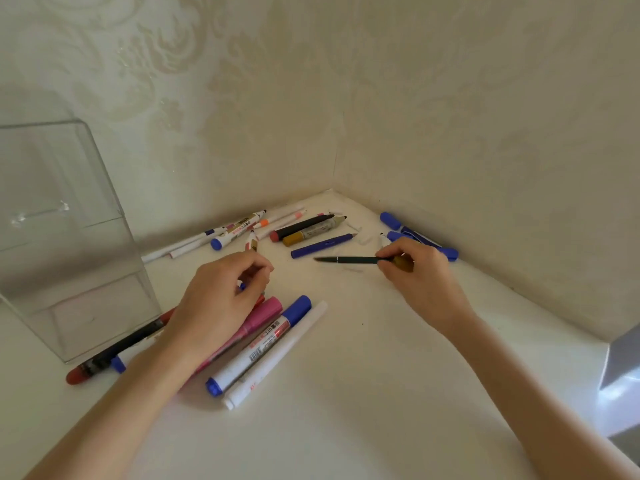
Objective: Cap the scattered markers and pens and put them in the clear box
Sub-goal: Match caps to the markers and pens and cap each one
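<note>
Holding, right hand [415, 268]: thumb and fingers pinch the dark pen [349, 260] at its rear end, tip pointing left, low over the table [346, 393].
Left hand [221, 299]: fingers curled round a small blue piece [242, 286], likely a cap.
Pen handling: probably light, stiff and slick, best gripped mid-barrel.
Clear box [69, 237]: upright at far left, well apart from the pen.

The worktop [346, 393] is white and the wall [242, 81] is cream with a pale damask pattern. The box [62, 237] is clear. Among the pens are a pink marker [266, 311], a white marker [258, 351] with blue cap and red label, a black marker [114, 351] with red ends, a dark blue pen [322, 244] and a dark green pen [349, 260]
</note>
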Tool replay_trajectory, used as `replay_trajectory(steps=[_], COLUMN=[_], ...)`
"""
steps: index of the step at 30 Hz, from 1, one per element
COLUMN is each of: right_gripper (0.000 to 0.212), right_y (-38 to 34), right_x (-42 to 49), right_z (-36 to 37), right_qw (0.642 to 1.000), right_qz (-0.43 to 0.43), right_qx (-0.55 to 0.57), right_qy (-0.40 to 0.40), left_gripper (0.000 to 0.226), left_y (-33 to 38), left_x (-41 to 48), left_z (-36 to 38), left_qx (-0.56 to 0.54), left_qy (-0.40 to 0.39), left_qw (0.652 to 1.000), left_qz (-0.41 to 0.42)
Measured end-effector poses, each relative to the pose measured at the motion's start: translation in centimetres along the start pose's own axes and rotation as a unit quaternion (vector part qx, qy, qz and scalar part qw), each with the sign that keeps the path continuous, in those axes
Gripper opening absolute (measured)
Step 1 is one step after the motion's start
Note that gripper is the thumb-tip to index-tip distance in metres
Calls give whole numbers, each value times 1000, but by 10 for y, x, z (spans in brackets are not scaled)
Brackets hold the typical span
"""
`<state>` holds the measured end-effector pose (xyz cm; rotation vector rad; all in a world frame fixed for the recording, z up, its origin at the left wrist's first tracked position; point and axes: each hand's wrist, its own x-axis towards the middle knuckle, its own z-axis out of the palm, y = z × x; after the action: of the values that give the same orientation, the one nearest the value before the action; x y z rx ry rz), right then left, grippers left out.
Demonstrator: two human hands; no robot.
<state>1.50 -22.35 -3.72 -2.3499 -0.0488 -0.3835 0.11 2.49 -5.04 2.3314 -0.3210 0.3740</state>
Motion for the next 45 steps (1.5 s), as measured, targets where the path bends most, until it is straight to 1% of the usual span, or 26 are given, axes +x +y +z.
replay_trajectory(steps=[2, 3, 5, 7, 8, 10, 12, 15, 16, 18, 19, 20, 22, 23, 25, 27, 28, 31, 32, 34, 36, 39, 41, 43, 45], right_gripper=[8, 9, 10, 9, 9, 10, 11, 16, 17, 18, 18, 17, 11, 8, 14, 18, 20, 19, 20, 24, 26, 27, 22, 18, 11], right_y=[-9, -16, -30, -44, -49, -54, -54, -49, -47, -41, -39, -36, -32, -33, -39, -49, -54, -56, -54, -46, -40, -38, -39, -40, -38], right_x=[-15, -23, -38, -49, -52, -55, -55, -52, -50, -43, -37, -29, -10, 0, 20, 38, 48, 82, 91, 102, 105, 105, 105, 106, 106], right_z=[5, 8, 16, 24, 28, 33, 36, 35, 33, 28, 25, 21, 16, 16, 23, 38, 46, 63, 67, 73, 77, 79, 79, 79, 79], right_qw=[991, 984, 973, 967, 965, 966, 971, 972, 972, 975, 978, 982, 991, 993, 991, 990, 989, 979, 972, 954, 933, 891, 856, 822, 789], right_qz=[32, 40, 44, 34, 27, 17, 4, -12, -5, 25, 38, 47, 47, 36, 13, 4, 0, -24, -29, -47, -89, -180, -232, -281, -349], right_qx=[111, 158, 222, 252, 258, 253, 222, 156, 144, 133, 128, 116, 63, 27, -27, -50, -73, -192, -223, -277, -326, -397, -443, -479, -495], right_qy=[61, 68, 39, -6, -21, -45, -92, -176, -186, -177, -161, -142, -112, -109, -129, -135, -125, -68, -71, -103, -121, -131, -129, -125, -108], left_gripper=[17, 17, 25, 36, 36, 29, 24, 21, 21, 22, 23, 23, 21, 19, 16, 16, 16, 14, 13, 14, 15, 18, 21, 19, 15], left_y=[4, 7, 15, 24, 26, 27, 23, 17, 15, 9, 6, 3, -5, -8, -14, -18, -19, -20, -19, -18, -18, -18, -18, -18, -16], left_x=[-2, -2, -4, -6, -6, -5, -2, 1, 3, 7, 9, 11, 12, 13, 15, 16, 16, 16, 15, 16, 17, 17, 17, 17, 16], left_z=[0, 1, 3, 5, 6, 8, 8, 4, 1, -5, -7, -9, -11, -11, -10, -11, -11, -11, -12, -12, -11, -9, -8, -9, -10], left_qx=[-43, -73, -146, -225, -268, -366, -428, -522, -542, -554, -548, -524, -424, -372, -300, -268, -255, -233, -231, -226, -227, -229, -233, -239, -244], left_qy=[-5, -14, -39, -49, -42, -25, -24, -26, -15, 19, 36, 52, 73, 82, 104, 121, 120, 109, 110, 114, 118, 122, 120, 117, 111], left_qw=[999, 997, 988, 971, 958, 917, 881, 827, 815, 803, 803, 814, 866, 891, 920, 931, 936, 940, 940, 940, 938, 938, 938, 939, 939], left_qz=[-9, -17, -38, -64, -88, -155, -200, -208, -207, -218, -232, -246, -254, -246, -228, -215, -213, -222, -224, -230, -233, -231, -226, -218, -217])
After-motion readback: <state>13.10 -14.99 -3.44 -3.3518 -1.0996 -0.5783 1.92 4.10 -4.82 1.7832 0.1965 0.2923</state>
